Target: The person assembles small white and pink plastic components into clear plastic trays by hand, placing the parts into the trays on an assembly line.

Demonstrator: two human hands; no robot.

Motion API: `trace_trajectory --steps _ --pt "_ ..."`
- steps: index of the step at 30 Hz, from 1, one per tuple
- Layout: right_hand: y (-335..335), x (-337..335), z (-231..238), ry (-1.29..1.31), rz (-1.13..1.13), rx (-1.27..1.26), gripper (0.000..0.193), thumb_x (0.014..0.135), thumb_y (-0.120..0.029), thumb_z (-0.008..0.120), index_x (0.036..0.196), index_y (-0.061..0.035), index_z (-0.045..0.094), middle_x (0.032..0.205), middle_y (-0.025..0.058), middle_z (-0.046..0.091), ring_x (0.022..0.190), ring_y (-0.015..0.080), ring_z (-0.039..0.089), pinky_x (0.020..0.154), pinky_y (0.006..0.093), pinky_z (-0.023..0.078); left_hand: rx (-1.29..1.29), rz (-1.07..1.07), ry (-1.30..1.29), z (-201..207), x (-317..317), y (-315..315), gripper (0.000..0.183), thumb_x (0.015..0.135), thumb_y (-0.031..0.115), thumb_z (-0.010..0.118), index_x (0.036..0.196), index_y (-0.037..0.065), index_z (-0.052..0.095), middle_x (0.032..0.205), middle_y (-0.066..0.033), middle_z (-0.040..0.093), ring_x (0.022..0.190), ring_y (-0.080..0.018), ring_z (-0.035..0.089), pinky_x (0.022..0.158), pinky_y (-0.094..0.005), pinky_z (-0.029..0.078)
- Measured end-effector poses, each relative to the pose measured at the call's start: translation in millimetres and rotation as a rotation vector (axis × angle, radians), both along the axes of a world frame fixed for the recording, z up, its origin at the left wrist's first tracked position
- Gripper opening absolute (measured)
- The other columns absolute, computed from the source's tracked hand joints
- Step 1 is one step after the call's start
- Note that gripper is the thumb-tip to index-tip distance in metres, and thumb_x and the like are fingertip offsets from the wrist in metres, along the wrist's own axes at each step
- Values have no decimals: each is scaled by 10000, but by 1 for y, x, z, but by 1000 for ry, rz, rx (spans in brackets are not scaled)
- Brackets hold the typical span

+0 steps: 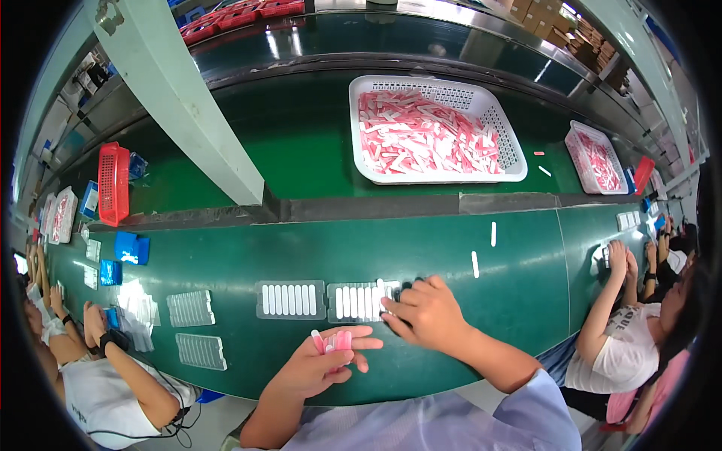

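My left hand (320,362) is palm up, its thumb and fingers closed round a small bunch of pink and white strips (338,340). Just right of it, my right hand (430,314) bends over a clear slotted tray (366,320), dark covers showing on some fingertips. Those fingers pinch at a white strip (380,289) that sits a little higher than the row; its lower part is partly hidden. Several white strips lie side by side in the left part of this tray. A second clear tray (291,316), holding a row of white strips, sits against its left side.
Two clear slotted trays (190,309) lie farther left, near blue packs (132,248). Two loose white strips (475,264) rest at right. Beyond the ledge stand a white basket (444,179) of pink strips and a grey post (180,98). Co-workers (617,331) sit on both sides.
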State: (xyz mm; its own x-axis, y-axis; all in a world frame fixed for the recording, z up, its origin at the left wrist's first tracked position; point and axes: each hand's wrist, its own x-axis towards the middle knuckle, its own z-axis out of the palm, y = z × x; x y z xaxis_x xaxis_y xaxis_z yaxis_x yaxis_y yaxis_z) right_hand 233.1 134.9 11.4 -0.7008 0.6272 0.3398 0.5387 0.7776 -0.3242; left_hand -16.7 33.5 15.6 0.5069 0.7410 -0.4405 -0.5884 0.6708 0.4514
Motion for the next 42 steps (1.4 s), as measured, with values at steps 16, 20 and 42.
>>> trace_trajectory --steps 16,20,42 --pt "-11 -10 24 511 -26 -826 78 830 -94 828 890 -54 799 600 11 481 545 152 474 561 317 411 70 -194 63 7 13 3 382 1072 118 538 1429 -14 504 1389 -174 624 987 -164 685 516 -210 330" --pt "6 12 2 560 -176 -188 86 827 -126 821 907 -105 796 643 -16 494 582 167 498 587 328 378 38 -108 73 -4 -1 -5 351 1048 47 538 1394 -10 536 1322 -194 655 932 -168 679 503 -205 329" --pt "12 -36 0 13 140 -66 594 819 -361 802 1338 -124 634 1309 101 631 1214 305 565 1017 461 427 227 549 1787 5 -168 -44 250 977 125 654 1199 35 728 580 -29 531 497 -130 506 502 -328 391"
